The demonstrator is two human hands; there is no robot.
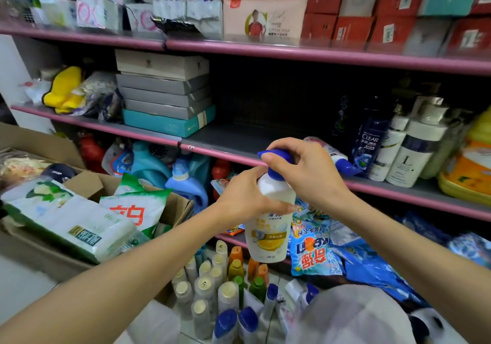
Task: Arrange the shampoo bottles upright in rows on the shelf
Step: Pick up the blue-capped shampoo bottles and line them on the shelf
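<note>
I hold a white shampoo bottle (268, 233) with a yellow label and a blue cap upright in front of the pink-edged shelf (228, 136). My left hand (247, 197) grips its upper body. My right hand (305, 168) pinches the blue cap from above. On the shelf behind, another white bottle with a blue cap (333, 157) lies on its side. Right of it stand a dark blue bottle (368, 144) and white bottles (414, 152) upright. Several more bottles (220, 293) stand on the floor below.
The shelf holds a stack of grey and teal boxes (166, 94) at its left and yellow-orange jugs (470, 165) at the far right. A cardboard box (87, 210) of packets stands left. Blue detergent bags (316, 248) lie on the lower shelf.
</note>
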